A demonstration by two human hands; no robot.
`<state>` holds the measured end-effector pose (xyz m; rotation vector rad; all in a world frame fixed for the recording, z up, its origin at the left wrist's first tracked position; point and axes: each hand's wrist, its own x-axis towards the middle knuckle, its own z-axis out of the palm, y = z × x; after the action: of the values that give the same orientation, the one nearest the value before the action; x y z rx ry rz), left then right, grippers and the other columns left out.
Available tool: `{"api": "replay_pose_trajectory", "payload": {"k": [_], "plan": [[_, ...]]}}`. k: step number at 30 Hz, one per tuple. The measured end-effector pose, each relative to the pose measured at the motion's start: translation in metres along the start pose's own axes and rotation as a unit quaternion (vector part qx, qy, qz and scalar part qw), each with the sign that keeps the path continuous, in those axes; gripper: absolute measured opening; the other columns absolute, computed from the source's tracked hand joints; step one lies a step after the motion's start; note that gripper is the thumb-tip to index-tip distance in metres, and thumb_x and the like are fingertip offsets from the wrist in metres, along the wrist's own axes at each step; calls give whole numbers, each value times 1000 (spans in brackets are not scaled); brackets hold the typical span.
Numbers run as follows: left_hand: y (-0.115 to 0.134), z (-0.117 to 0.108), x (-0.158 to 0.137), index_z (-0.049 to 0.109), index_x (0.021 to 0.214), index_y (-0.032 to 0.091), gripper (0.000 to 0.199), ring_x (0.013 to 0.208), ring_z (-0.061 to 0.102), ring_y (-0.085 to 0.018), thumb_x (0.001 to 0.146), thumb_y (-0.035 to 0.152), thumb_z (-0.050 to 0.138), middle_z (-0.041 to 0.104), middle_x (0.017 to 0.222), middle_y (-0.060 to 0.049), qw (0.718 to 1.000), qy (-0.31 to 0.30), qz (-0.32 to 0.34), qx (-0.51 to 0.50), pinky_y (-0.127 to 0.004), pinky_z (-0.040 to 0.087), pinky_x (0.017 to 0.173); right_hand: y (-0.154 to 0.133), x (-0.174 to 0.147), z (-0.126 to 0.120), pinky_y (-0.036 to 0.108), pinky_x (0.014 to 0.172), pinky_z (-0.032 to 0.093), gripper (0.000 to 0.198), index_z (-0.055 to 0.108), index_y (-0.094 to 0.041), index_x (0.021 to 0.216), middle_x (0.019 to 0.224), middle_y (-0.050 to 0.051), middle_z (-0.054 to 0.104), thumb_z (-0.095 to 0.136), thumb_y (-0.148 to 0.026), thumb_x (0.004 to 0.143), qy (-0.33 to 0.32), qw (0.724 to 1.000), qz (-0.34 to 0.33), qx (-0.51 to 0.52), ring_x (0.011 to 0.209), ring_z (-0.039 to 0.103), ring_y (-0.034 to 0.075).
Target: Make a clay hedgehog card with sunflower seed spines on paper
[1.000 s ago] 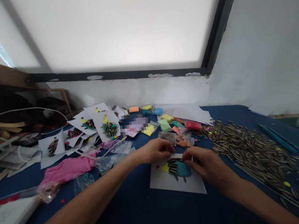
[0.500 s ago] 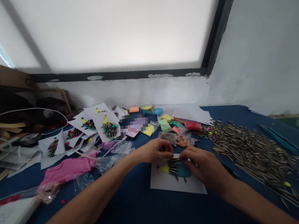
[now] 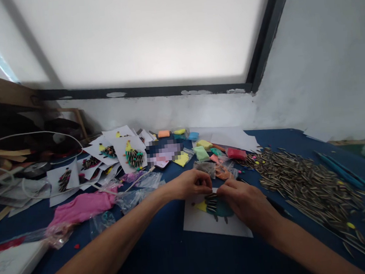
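On the blue table [image 3: 161,254], a seed heap [image 3: 301,182] lies right of the fingers [image 3: 228,189]. Under the right hand's [image 3: 244,202] bunched fingertips is the yellow-and-teal figure [image 3: 221,209] on white paper [image 3: 206,225]; the left hand [image 3: 189,184] curls at the paper's far edge. Any grip is hidden.

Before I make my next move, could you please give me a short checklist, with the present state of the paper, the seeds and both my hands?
1. Paper lying flat on the blue table: ok.
2. Left hand at the paper's far edge: ok; whether it presses down, cannot tell.
3. Teal body fully in sight: not ok, the right hand covers part of it.
4. Seed held in the right hand: cannot tell, its fingertips are hidden.
5. Seed pile near: ok, it lies to the right of the right hand, seemingly within reach.
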<state>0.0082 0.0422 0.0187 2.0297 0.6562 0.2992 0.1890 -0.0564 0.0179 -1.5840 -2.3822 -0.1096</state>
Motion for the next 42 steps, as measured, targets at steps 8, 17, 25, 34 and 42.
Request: {"api": "replay_pose_trajectory", "payload": {"k": [8,17,25,34,42], "plan": [[-1,0,1,65,82,15,11,62,45,-10,77,25,63,52,66,3,1000,5,-13,26,-19,32,53,-4,2,-4,23,58,32,23,64,-20,85,77,2,59,49,-2,84,-26,999,-15,-27,67,55,13],[-1,1,1,65,80,14,10,58,42,-9,77,24,64,50,63,3,1000,12,-9,12,-20,30,51,-5,3,-8,23,57,35,19,64,-21,87,80,3,62,50,-8,87,-34,999,-6,-33,71,60,15],[3,-1,-1,63,81,13,9,60,44,-9,80,21,59,54,67,2,1000,0,-11,4,-19,32,53,11,1,-25,24,58,42,23,63,-24,93,91,5,66,40,-22,94,-5,997,52,-57,75,64,16],[-1,1,0,66,89,14,15,63,49,-10,76,13,58,56,70,0,998,23,-17,48,-19,37,54,76,-10,-36,30,56,39,27,70,-21,89,90,9,69,43,-18,86,-4,965,216,-147,76,65,24],[-5,3,2,67,88,15,15,64,52,-11,77,14,57,60,72,-1,997,34,0,72,-19,38,55,94,-15,-28,29,56,37,24,74,-23,83,88,8,69,50,-22,82,-55,965,210,-149,76,64,23]]}}
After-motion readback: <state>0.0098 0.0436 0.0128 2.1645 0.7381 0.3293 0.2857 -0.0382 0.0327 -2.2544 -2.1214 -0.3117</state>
